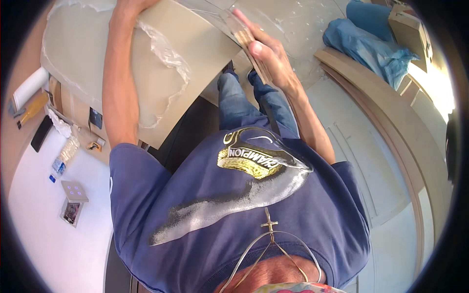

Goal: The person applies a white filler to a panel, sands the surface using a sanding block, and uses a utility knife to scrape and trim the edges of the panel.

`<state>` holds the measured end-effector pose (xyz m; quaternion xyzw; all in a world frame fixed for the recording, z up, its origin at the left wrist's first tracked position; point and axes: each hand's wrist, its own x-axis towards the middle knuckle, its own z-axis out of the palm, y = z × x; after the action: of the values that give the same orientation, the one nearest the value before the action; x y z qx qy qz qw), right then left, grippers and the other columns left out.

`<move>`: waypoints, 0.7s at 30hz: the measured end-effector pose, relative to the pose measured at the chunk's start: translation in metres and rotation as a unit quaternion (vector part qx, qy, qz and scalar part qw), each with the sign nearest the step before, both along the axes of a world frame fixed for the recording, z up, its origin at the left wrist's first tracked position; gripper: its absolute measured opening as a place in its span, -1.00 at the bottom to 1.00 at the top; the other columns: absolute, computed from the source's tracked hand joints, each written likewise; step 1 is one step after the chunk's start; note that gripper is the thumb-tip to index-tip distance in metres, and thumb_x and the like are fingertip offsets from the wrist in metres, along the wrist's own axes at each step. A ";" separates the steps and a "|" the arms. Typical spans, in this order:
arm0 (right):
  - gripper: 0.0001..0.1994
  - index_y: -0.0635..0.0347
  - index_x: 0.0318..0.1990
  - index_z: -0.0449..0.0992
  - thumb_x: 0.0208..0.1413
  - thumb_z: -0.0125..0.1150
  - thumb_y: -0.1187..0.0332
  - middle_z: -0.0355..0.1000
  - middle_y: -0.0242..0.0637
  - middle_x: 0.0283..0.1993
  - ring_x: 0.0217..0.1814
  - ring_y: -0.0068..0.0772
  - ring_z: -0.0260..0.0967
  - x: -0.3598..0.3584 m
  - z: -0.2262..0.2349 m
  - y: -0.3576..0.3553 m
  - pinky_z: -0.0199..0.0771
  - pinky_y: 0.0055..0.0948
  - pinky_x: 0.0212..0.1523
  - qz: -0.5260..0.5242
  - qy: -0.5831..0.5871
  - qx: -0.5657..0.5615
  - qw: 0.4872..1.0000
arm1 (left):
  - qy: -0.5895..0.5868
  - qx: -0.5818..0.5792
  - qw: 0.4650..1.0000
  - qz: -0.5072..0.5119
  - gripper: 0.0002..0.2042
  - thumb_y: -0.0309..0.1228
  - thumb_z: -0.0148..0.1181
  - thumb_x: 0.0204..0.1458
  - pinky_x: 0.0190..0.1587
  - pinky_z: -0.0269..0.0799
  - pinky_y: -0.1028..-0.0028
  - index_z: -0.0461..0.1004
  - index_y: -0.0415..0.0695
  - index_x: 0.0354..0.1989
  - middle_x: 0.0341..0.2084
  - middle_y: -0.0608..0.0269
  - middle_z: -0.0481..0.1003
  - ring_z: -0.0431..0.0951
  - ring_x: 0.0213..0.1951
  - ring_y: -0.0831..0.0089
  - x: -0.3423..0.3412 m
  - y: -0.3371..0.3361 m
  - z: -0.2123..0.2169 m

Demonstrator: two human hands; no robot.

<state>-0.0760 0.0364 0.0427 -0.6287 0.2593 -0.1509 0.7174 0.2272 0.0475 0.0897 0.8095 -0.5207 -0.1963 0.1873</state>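
A large beige board (205, 53) lies before me, with torn translucent plastic film (168, 53) crumpled along its surface. My left hand (137, 4) is at the far side of the board, cut off by the upper edge of the picture, so its fingers are hidden. Beside the board's right corner, my right hand (273, 56) is closed around a narrow, flat, wood-coloured piece (249, 44). The thumb presses on its face and the index finger stretches along its far end. That piece slants from upper left to lower right; its exact kind is unclear.
On the left are a white roll (30, 88), a black phone-like slab (42, 133), a clear plastic bottle (61, 163) and a switch plate (74, 191). Long boards (376, 97) stand on the right, near blue plastic sheeting (364, 49) and a cardboard box (410, 31). White scraps dot the floor (305, 24).
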 end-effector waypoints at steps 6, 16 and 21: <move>-0.18 0.04 0.50 0.26 0.13 0.15 -0.16 0.30 0.00 0.44 0.49 -0.05 0.19 -0.006 -0.001 -0.004 0.09 -0.10 0.48 0.009 0.026 -0.015 1.000 | -0.033 0.009 0.999 -0.035 -0.68 -0.17 0.23 0.20 -0.33 0.44 0.34 0.65 -0.22 -0.16 -0.52 0.09 0.62 0.56 -0.48 0.36 0.000 -0.001 0.004; -0.08 0.29 0.49 0.20 0.19 -0.05 -0.30 0.28 0.04 0.44 0.52 -0.02 0.16 -0.002 -0.007 -0.009 0.04 -0.13 0.51 0.018 0.063 0.015 0.998 | -0.034 -0.035 0.997 -0.058 -0.69 -0.21 0.22 0.16 -0.13 0.57 0.23 0.66 -0.22 -0.14 -0.28 -0.03 0.69 0.71 -0.24 0.09 0.007 -0.001 0.002; 0.02 0.41 0.55 -0.06 0.25 -0.02 -0.33 0.12 0.07 0.53 0.58 -0.16 0.06 -0.009 -0.003 0.014 0.05 -0.27 0.52 -0.045 -0.007 0.079 0.996 | -0.019 0.001 0.999 -0.051 -0.70 -0.23 0.21 0.15 -0.11 0.57 0.20 0.67 -0.21 -0.16 -0.29 -0.04 0.69 0.71 -0.25 0.07 0.002 -0.004 0.001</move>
<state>-0.0853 0.0508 0.0400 -0.5568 0.2938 -0.1663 0.7589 0.2296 0.0438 0.0911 0.7859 -0.5644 -0.1903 0.1661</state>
